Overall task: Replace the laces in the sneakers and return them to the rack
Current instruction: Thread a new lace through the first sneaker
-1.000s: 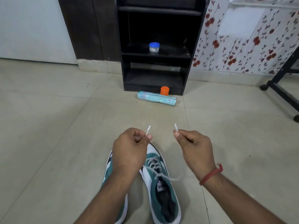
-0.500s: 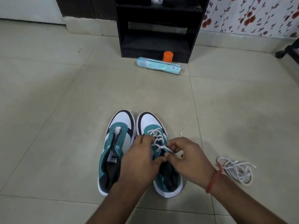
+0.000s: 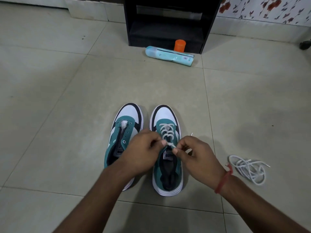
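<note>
Two hands meet low in the middle of the view, over a pair of sneakers on a tiled floor (image 3: 67,106). The left hand (image 3: 143,152) has its fingers curled, thumb and forefinger pinching a white lace (image 3: 165,132) at the top of the lacing. The right hand (image 3: 196,153) pinches the same lace just beside it, thumb against bent fingers, so that the two pinches nearly touch above the shoe's tongue. A thin white lace tip sticks up behind the right hand. A red thread band (image 3: 224,179) circles the right wrist.

The lace crosses back and forth through the eyelets of the right sneaker (image 3: 168,165), which is teal with a white toe and dark trim. The left sneaker (image 3: 126,125) stands just beside it, toes pointing away from the person, its eyelets bare and its tongue showing; the left forearm covers its heel.

To the right of the shoes, apart from them, a loose tangle of white laces (image 3: 249,169) lies on the floor.

Farther off, against the wall, stands a black rack (image 3: 168,22), only its lower shelves in view. Before its foot a pale blue tube (image 3: 169,55) lies on its side, and an orange cap (image 3: 180,45) stands just behind it.
</note>
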